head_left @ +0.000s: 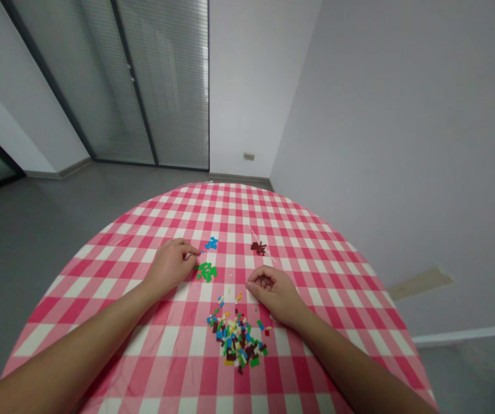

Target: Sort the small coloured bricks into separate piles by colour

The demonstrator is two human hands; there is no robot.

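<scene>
My left hand (173,263) rests on the table beside a small pile of blue toy bricks (211,243). Its index finger reaches to a loose blue brick at the pile's near edge, and the thumb is apart from that finger. Just below those fingertips lies a pile of green toy bricks (206,271). My right hand (278,293) is closed, fingers curled and thumb against them; whatever it may hold is hidden. Beneath and left of it spreads a larger heap of mixed coloured bricks (239,339). Farther off is a dark brown brick pile (258,248).
A round table carries a red-and-white checked tablecloth (187,374). A few loose pieces lie between the mixed heap and the sorted piles. Beyond the table's edge are a grey floor (57,218), a white wall (380,144) at the right and a glass partition with blinds (169,86).
</scene>
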